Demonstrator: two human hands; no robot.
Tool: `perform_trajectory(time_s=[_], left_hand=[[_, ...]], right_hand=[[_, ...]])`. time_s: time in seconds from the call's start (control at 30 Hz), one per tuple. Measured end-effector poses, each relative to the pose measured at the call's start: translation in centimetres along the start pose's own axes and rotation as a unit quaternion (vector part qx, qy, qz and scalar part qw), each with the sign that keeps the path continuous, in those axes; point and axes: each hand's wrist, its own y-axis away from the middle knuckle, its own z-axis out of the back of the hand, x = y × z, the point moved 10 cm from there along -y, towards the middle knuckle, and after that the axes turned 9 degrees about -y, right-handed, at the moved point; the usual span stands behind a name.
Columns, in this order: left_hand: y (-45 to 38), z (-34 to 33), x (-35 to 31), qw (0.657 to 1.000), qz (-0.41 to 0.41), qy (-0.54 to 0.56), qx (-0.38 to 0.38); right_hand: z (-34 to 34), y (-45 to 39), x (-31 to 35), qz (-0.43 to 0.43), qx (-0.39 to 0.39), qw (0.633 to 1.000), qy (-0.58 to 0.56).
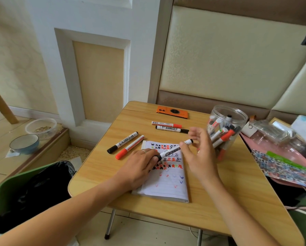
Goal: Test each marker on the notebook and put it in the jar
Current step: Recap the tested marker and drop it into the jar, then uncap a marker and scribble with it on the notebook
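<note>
Gripping marker (173, 151) — left hand (139, 167), over notebook (168, 183)

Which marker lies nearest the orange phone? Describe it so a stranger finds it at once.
Start at the wooden table and find the orange phone at its far edge. Just in front of it two markers lie side by side. Take the one closer to the phone, the red-capped marker; its neighbour, the black-capped marker, lies nearer the notebook.

White panelled wall (95, 32), cream padded headboard (228, 55), pale tiled floor (15, 157).
</note>
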Motion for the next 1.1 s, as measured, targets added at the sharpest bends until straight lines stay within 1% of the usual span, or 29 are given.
perform_trajectory(time_s=[0.03, 0.07, 0.13, 0.2, 0.3, 0.37, 0.43, 0.53, 0.7, 0.87, 0.97, 1.03, 1.1], left_hand=[[0.0, 0.1, -0.1, 1.0, -0.004, 0.003, -0.002], [0.0, 0.1, 0.0, 1.0, -0.007, 0.008, -0.005], [0.0, 0.0, 0.1, 0.999, -0.02, 0.02, -0.017], [0.1, 0.1, 0.2, 0.999, -0.037, 0.023, -0.031], [0.0, 0.3, 0.2, 0.997, -0.054, 0.032, -0.042], [-0.1, 0.3, 0.2, 0.997, -0.055, 0.033, -0.034], [-0.1, 0.1, 0.1, 0.998, -0.055, 0.02, -0.026], [0.0, 0.1, -0.1, 0.997, -0.061, 0.018, -0.032], [-0.2, 0.1, -0.1, 0.997, -0.066, 0.019, -0.041], [-0.2, 0.3, 0.1, 0.996, -0.062, 0.022, -0.052], [-0.3, 0.2, 0.3, 0.998, -0.048, 0.014, -0.04], [-0.2, 0.1, 0.1, 0.998, -0.045, -0.004, -0.032], [-0.1, -0.1, 0.3, 0.999, -0.029, -0.027, -0.018]], right_hand=[[-0.4, 0.1, 1.1, 0.073, 0.021, 0.994, 0.082], [-1.3, 0.4, 2.0, 0.127, 0.048, 0.978, 0.156], [-3.7, 1.5, 2.1, 0.183, 0.116, 0.944, 0.25], [-5.9, 2.7, 1.9, 0.211, 0.186, 0.919, 0.277], [-7.4, 3.7, 2.0, 0.246, 0.239, 0.897, 0.278], [-7.6, 3.8, 1.8, 0.243, 0.251, 0.891, 0.289], [-7.4, 3.8, 1.8, 0.233, 0.259, 0.893, 0.284], [-7.4, 4.2, 2.1, 0.239, 0.271, 0.892, 0.273], [-6.9, 4.3, 3.6, 0.267, 0.226, 0.884, 0.309], [-6.2, 3.7, 3.1, 0.232, 0.202, 0.884, 0.353], [-5.4, 3.0, 2.1, 0.186, 0.21, 0.897, 0.342], [-4.8, 2.6, 1.2, 0.14, 0.218, 0.915, 0.308], [-4.2, 2.3, 0.6, 0.102, 0.202, 0.939, 0.258]])
